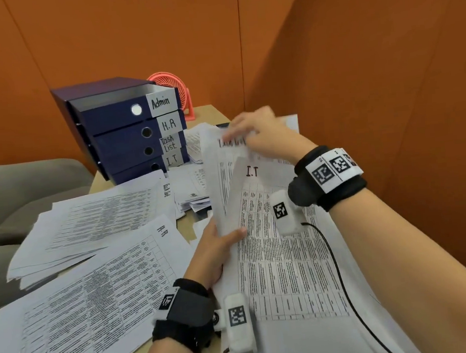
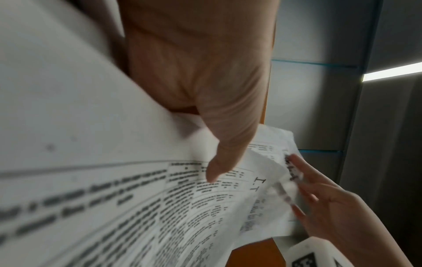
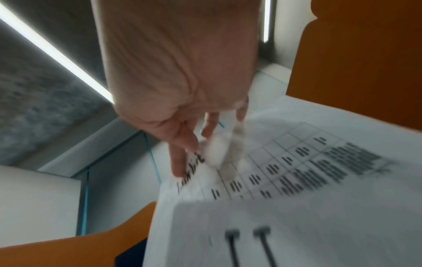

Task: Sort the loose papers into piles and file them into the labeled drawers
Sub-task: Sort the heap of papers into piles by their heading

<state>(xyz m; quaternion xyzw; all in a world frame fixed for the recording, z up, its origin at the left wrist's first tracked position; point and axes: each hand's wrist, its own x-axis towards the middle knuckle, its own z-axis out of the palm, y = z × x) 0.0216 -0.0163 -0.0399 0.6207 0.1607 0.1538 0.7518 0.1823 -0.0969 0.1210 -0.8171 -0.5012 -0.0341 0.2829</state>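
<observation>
The table (image 1: 208, 113) runs away into an orange corner, most of its top buried under paper. At its far left stands a dark blue drawer unit (image 1: 125, 129) of four drawers, labelled from the top Admin, H.R, Task List and I.T, with the Admin drawer (image 1: 112, 114) pulled a little way out. To the near left lies a wide sheet headed H.R (image 1: 90, 304), and just beyond it a thick Task List pile (image 1: 88, 227) (its heading runs sideways along the right edge). On the near right, a sheet headed I.T (image 1: 285, 262) lies under both forearms. Above it the left hand (image 1: 219, 248) grips the lower left edge of a raised sheet (image 1: 220, 177), thumb lying over the front of the page, fingers hidden behind it. The right hand (image 1: 262, 133) has the top edge of that same sheet, fingertips (image 3: 180, 162) pinching the paper beside its blurred handwritten heading. A small pink desk fan (image 1: 175, 88) stands behind the drawers.
</observation>
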